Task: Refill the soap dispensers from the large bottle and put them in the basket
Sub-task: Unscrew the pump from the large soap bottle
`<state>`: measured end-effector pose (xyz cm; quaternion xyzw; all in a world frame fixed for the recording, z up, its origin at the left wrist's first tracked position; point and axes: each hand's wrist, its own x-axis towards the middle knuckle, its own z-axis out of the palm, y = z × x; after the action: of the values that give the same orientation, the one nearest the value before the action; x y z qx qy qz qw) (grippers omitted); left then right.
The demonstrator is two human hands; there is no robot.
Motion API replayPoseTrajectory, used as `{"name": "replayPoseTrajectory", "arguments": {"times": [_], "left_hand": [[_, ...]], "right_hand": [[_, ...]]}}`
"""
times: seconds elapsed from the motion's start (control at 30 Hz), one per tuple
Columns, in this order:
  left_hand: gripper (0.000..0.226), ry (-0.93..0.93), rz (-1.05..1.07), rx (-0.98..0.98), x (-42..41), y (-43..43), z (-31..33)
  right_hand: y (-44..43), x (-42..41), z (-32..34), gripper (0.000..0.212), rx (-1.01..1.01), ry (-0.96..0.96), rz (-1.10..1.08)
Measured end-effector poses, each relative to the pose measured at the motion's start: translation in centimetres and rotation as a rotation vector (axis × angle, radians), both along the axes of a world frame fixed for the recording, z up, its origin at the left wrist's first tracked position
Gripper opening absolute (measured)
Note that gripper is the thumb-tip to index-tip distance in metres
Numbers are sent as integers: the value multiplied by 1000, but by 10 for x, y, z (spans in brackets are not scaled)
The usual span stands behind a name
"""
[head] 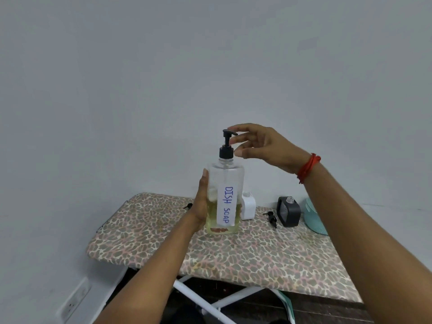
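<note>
Plain pale grey wall (pixel 140 78) behind the leopard-print table (pixel 257 258); white crossed legs (pixel 198 298) and dark floor (pixel 304 309) beneath it, wall socket (pixel 72 305) left of it

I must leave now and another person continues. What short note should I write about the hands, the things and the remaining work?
Left hand holds the soap bottle upright. Right hand is open at its pump, no firm grip visible.
White dispenser and black dispenser stand on the table, a loose pump beside the black one; the basket is at the right edge.
Done: nothing clear; no dispenser shows in the basket.
Left: remove the bottle's pump, fill both dispensers, refit pumps, put them in the basket.
</note>
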<state>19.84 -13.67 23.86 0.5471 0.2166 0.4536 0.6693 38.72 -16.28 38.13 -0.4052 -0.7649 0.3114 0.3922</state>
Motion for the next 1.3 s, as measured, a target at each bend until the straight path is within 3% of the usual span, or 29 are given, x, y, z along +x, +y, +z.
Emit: {"name": "replayPoseTrajectory", "arguments": {"times": [0.13,0.27,0.33,0.43,0.5,0.57,0.67,0.77,0.93,1.1,1.3], "left_hand": [[74,132,233,88,4,1,0],[60,196,247,111,11,-2,-3],[61,133,199,83,11,-3,-5],[67,68,160,41,7,-1,-11],[72,73,133,74,6,2,-15],[74,93,130,72,6,3,-18],[71,136,172,69,7,0,-18],[67,178,176,86,7,2,-20],[58,143,181,44,5,3,-26],[66,98,207,-13,4,7,-35],[91,130,210,6,1,8,-47]], "right_hand": [[-6,-27,-25,51,167,75,-411],[-10,-56,-46,59,284,200,-600],[-8,-53,-48,58,260,261,-559],[-8,-40,-43,55,17,363,-191],[-7,-32,-42,59,-81,390,-66],[-6,-30,-44,66,-76,362,-114],[-8,-41,-52,82,52,203,-373],[-7,-46,-58,82,179,241,-511],[-6,-42,-55,70,-72,390,-233],[-5,-50,-66,82,20,210,-408],[-1,-50,-72,76,55,241,-446]]}}
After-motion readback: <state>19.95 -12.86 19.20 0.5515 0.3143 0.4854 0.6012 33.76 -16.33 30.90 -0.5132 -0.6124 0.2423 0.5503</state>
